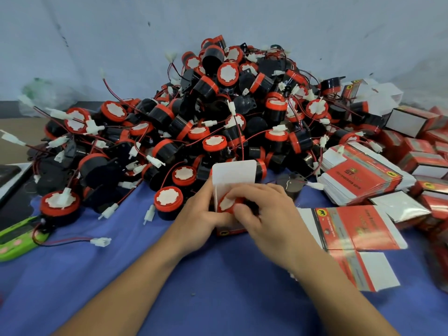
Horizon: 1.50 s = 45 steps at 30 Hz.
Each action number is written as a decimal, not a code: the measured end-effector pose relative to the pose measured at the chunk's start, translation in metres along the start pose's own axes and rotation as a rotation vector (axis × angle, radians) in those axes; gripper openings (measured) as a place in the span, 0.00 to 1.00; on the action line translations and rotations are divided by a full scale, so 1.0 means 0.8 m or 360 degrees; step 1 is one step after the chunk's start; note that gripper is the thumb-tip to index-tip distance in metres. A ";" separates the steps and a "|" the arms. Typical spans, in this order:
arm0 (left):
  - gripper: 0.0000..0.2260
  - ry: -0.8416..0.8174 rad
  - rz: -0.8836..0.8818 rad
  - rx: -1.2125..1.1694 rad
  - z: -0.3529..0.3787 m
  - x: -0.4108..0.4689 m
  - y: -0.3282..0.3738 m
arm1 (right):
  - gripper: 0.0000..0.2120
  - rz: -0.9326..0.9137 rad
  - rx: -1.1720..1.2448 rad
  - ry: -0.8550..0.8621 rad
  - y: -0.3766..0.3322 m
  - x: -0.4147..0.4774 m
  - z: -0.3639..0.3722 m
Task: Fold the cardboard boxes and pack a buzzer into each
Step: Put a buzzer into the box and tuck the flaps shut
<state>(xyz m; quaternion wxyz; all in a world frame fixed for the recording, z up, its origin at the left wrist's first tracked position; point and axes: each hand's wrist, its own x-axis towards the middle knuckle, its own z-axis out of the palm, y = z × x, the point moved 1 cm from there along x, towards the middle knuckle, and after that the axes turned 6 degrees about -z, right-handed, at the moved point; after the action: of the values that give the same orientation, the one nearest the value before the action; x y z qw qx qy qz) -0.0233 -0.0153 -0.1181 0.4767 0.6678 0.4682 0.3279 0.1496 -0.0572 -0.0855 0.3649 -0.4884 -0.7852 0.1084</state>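
Note:
A small red and white cardboard box (234, 172) stands upright in front of me, its white top flap raised. My left hand (202, 215) grips the box's left side. My right hand (264, 209) curls over a black buzzer with a red cap (226, 204) that sits in the box's open mouth. A big heap of buzzers (218, 112) with red and black wires and white plugs rises behind. Flat unfolded boxes (351, 226) lie to the right on the blue cloth (169, 275).
A stack of flat box blanks (358, 177) lies at the right, with closed red boxes (417, 122) piled beyond it. A green device (17, 238) lies at the left edge. A loose buzzer (59, 206) and plug wire (100, 241) rest on the cloth at left.

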 end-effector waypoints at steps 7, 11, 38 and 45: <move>0.31 0.0073 0.0025 0.0053 0.002 0.003 -0.002 | 0.09 0.0082 -0.0451 0.0259 0.005 -0.002 -0.008; 0.28 0.0114 0.0018 -0.0043 0.003 0.002 0.000 | 0.06 0.0041 -0.0570 0.0082 0.013 0.002 -0.021; 0.19 0.0302 -0.0139 -0.0099 0.022 0.004 0.009 | 0.07 0.0452 0.0372 0.0617 0.026 -0.009 -0.066; 0.23 0.0219 -0.0100 -0.0111 0.020 0.005 0.010 | 0.04 0.0003 -0.0417 0.0194 -0.002 -0.009 -0.008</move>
<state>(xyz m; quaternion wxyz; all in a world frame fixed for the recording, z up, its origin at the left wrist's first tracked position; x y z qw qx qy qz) -0.0054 -0.0176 -0.1154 0.4765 0.6117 0.5088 0.3741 0.1547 -0.0651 -0.0829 0.3449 -0.5382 -0.7686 -0.0247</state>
